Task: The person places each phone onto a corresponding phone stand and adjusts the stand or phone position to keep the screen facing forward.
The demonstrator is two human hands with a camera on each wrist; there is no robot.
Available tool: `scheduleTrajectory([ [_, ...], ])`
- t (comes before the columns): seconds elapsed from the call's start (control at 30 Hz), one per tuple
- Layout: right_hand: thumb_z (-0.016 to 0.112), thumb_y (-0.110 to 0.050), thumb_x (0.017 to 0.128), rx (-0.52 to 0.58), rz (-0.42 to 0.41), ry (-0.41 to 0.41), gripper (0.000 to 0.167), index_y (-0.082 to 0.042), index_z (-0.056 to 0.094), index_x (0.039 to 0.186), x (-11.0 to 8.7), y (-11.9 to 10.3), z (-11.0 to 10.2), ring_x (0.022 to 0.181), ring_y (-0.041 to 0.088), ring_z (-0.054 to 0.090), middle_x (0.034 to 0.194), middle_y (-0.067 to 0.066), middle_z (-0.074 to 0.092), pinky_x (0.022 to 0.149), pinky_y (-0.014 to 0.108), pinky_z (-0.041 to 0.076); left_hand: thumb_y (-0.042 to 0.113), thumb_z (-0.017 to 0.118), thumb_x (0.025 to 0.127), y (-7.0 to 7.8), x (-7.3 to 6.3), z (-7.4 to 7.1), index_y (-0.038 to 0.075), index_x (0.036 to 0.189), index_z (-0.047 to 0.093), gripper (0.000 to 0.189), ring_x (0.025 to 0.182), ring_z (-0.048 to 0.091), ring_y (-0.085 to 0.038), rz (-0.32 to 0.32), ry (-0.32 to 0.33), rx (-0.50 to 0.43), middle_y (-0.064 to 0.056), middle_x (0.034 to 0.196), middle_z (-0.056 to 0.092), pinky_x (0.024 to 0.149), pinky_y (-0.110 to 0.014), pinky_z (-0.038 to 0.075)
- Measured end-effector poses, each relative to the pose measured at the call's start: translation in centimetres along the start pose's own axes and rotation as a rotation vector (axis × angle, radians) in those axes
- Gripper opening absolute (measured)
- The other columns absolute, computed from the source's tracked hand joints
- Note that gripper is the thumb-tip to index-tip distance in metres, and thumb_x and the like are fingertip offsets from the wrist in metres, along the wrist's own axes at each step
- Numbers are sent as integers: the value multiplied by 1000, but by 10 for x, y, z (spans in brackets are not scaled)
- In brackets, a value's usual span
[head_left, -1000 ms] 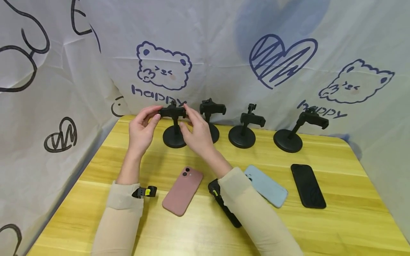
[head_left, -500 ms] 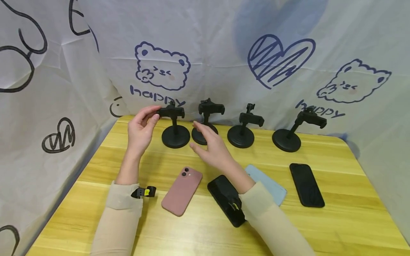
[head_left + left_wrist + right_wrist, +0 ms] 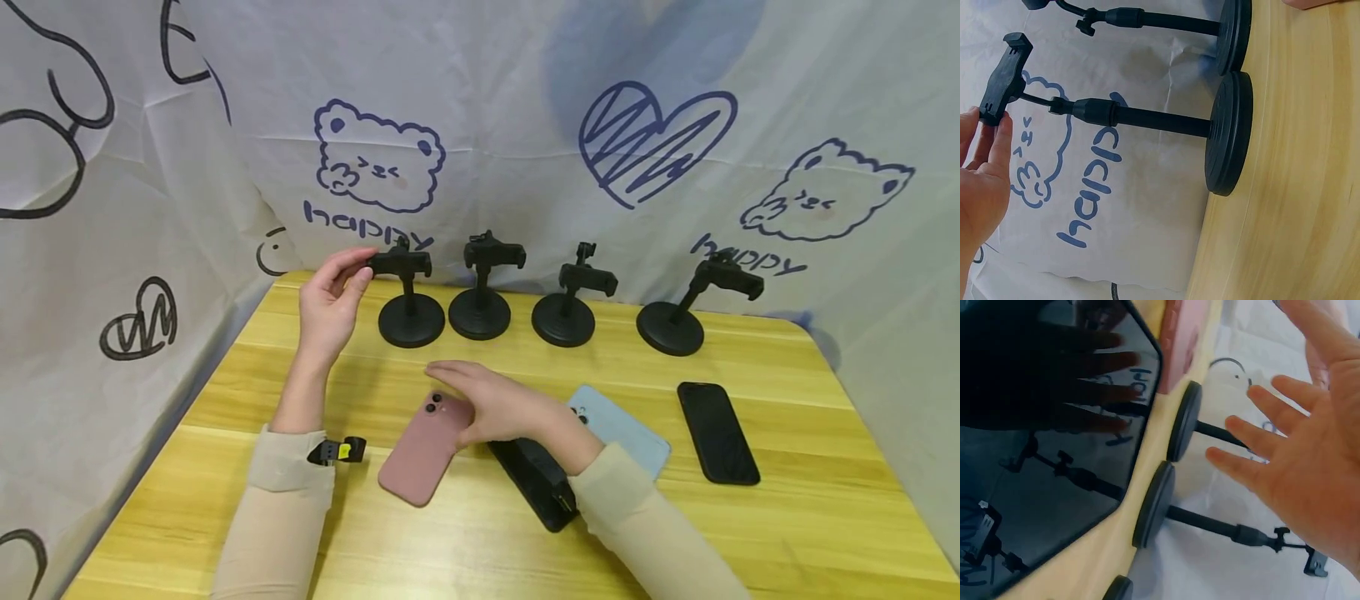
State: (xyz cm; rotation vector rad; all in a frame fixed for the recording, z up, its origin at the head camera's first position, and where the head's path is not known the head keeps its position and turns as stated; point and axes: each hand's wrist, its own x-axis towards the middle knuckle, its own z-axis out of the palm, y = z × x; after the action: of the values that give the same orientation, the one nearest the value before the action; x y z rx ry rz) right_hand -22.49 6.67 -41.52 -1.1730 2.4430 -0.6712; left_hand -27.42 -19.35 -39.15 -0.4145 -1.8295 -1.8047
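Observation:
At the back left of the table stands a black phone stand (image 3: 411, 322) with a round base. My left hand (image 3: 327, 304) pinches the left end of its clamp (image 3: 1006, 78) between thumb and fingers. A pink phone (image 3: 417, 463) lies back up in front of that stand. Over its right edge is my right hand (image 3: 504, 406), fingers extended and thumb apart, holding nothing. Under the right wrist lies a black phone (image 3: 527, 479), partly hidden; its glossy screen (image 3: 1054, 487) mirrors the spread fingers in the right wrist view.
More black phone stands line the back edge: one beside the first (image 3: 480, 317), a third stand (image 3: 564, 322) and a tilted-neck stand (image 3: 670, 328). A light blue phone (image 3: 630, 433) and another black phone (image 3: 718, 435) lie to the right. A printed cloth (image 3: 517, 167) hangs behind.
My right hand has let go of the clamp's right side and come back toward me, down to the pink phone. The left hand stays at the clamp.

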Motion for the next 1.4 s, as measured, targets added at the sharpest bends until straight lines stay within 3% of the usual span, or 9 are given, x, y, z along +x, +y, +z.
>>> scheduleTrajectory([
  [0.23,98,-28,73,-128,-29,-124,108,-15,37,162,8,-1,16,156,30,26,169,3,31,125,44,29,-5,62,101,1,0,1,-11,129,66,29,120,64,-15,-2,-5,5,-20,129,64,106,-25,50],
  [0.5,96,-23,76,-282,-70,-212,95,-22,48,157,18,-7,27,155,33,29,163,-1,42,125,43,31,-3,62,102,0,-1,2,-10,129,66,29,120,64,-15,-18,-12,9,-17,129,65,106,-24,50],
  [0.8,97,-25,75,-266,-100,-173,82,-24,60,148,24,-7,28,139,18,47,149,0,53,113,30,44,-3,61,102,1,-2,1,-10,129,65,29,120,64,-14,-26,-5,9,-19,130,64,106,-24,50],
  [1.03,97,-31,75,-311,-101,-167,80,-27,62,146,25,-6,28,138,17,45,147,-5,54,109,31,46,-3,61,102,1,-2,0,-9,130,66,29,121,63,-15,-30,-1,20,-19,130,64,106,-25,50],
  [1.4,96,-46,71,-443,-92,-70,79,-29,66,142,23,-6,25,127,19,50,142,-5,58,98,35,53,-3,61,102,1,-1,-1,-9,130,66,29,121,63,-15,-26,-3,20,-16,130,65,107,-25,50],
])
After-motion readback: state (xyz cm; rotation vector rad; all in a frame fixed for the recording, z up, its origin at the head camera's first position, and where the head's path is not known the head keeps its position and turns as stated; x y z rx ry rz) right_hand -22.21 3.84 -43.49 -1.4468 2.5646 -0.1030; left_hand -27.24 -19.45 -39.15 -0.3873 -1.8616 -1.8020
